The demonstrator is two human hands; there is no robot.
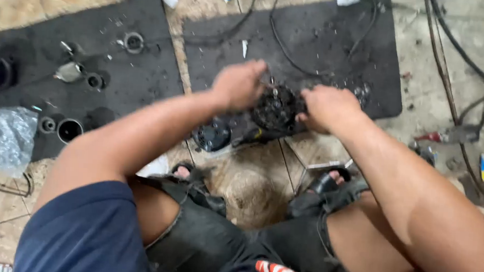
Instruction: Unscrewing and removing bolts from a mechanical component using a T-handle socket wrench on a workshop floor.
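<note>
A dark, greasy round machine part (276,107) sits at the near edge of a black rubber mat (336,52) on the floor. My left hand (237,85) grips its left upper side, fingers curled over the top. My right hand (327,107) holds its right side. A second round black part (213,136) lies just below and to the left, touching the first. Both forearms reach down from the bottom of the view over my knees and sandalled feet.
A second black mat (116,83) on the left carries metal rings, bushings and a short black tube (69,130). A clear plastic bag (11,138) lies at its left edge. Cables (454,48) and small tools lie on the tiled floor to the right.
</note>
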